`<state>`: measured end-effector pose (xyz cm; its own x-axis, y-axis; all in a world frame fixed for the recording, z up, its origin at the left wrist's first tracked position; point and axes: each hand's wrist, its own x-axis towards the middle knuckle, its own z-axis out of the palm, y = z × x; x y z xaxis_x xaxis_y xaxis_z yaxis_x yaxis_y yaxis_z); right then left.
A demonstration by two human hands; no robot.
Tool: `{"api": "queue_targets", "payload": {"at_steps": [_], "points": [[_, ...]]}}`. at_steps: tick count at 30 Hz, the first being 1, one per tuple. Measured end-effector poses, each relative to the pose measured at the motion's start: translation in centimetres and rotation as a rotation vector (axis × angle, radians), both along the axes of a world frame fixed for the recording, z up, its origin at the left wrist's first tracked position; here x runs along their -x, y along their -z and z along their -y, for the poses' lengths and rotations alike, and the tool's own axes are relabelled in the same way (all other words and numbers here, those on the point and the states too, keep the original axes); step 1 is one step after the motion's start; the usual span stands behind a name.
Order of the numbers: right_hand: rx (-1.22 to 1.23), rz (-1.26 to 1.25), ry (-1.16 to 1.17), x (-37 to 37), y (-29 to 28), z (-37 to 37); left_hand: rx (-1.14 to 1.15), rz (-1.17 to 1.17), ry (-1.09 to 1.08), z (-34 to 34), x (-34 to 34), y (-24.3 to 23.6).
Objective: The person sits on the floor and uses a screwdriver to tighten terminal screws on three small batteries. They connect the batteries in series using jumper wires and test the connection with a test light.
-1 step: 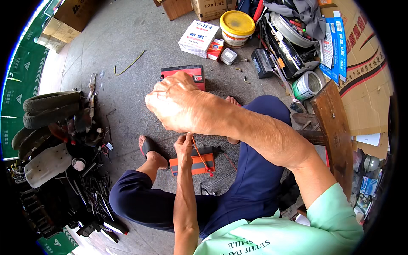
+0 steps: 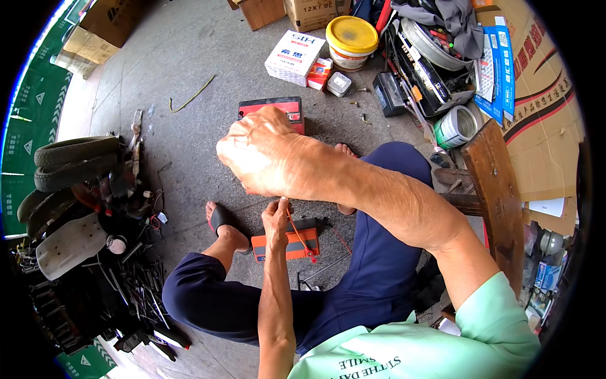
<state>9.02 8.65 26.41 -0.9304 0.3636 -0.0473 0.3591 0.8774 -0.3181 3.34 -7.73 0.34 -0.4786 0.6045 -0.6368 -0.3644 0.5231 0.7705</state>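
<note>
My left hand (image 2: 276, 216) pinches the upper end of an orange wire (image 2: 294, 227). The wire slants down to an end of an orange and grey battery (image 2: 303, 246), which rests on the floor between my legs. Raised in front of it, my right hand (image 2: 264, 151) is closed, back of the hand toward me. Its fingers are turned away, so whatever they grip is hidden. Beyond that hand stands a red and black battery (image 2: 291, 108), partly covered by it.
A white box (image 2: 294, 58), a yellow-lidded bucket (image 2: 351, 36) and a small black battery (image 2: 389, 95) stand farther off. Tires (image 2: 76, 158) and piled tools lie at left. A wooden stool (image 2: 495, 189) and cardboard are at right. A yellow-green cord (image 2: 192, 96) lies on the floor.
Almost nothing differs. My left hand has shifted very slightly with the wire; my right hand stays where it was.
</note>
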Motion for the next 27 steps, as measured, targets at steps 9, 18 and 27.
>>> {"api": "queue_targets", "payload": {"at_steps": [9,18,27], "points": [[0.011,0.231,0.049,0.5,0.1,-0.5,-0.152,0.214,-0.189,0.1,-1.1,-1.3],[0.006,0.299,0.059,0.6,0.3,-0.3,-0.131,0.065,-0.344,0.4,-1.7,-2.0],[-0.051,0.357,0.005,1.2,1.4,0.4,-0.177,-0.036,-0.368,0.4,-2.2,-1.6]]}}
